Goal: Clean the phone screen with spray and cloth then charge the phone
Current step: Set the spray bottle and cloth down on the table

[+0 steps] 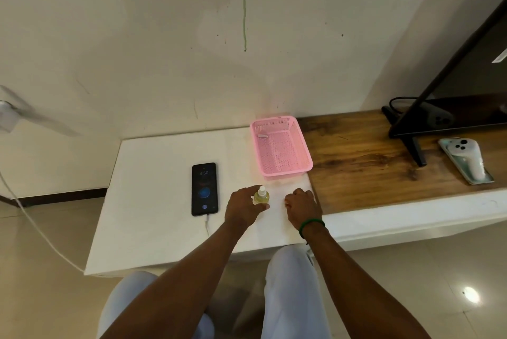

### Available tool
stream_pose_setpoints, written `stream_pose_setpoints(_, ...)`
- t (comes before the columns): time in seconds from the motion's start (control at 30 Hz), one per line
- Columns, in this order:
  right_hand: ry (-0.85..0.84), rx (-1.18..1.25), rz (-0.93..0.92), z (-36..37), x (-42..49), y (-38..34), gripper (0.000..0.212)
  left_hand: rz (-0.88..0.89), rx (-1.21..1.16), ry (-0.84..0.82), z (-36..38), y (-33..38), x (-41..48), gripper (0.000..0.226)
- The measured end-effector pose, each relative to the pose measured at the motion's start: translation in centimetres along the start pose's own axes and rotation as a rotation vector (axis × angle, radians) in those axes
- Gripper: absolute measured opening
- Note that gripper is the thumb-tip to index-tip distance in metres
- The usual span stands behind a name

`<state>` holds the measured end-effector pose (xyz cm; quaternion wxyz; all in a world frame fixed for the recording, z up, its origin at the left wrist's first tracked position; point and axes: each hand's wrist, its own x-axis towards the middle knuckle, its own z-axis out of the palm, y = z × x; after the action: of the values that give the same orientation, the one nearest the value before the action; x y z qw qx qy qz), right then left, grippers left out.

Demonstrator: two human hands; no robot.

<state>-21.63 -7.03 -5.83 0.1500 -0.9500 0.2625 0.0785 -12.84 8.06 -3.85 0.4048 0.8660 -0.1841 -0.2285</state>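
The left hand [244, 208] grips the small yellow-green spray bottle [261, 196], which should be lifted upright, clear of the black phone [204, 189] to its left. Whether the curled right hand [301, 205] holds anything is unclear.

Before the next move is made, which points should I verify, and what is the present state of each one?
1. Grip on the small yellow-green spray bottle: ok, the left hand holds it upright.
2. Black phone lying flat, screen up: ok, screen lit.
3. White cable at the phone's near end: ok, it looks plugged in.
4. Cloth found: cannot tell, none stands out on the white table.
5. Right hand free: cannot tell, its fingers are curled on the table.
6. Pink plastic basket clear of the hands: ok, it stands beyond them.
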Motion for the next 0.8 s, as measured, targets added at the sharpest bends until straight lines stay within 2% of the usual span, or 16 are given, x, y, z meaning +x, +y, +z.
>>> stream_pose_setpoints(0.8, 0.056, 0.071, 0.028, 0.07, -0.56, 0.30, 0.027, 0.008, 0.031, -0.021, -0.34, 0.20, -0.25, 0.054)
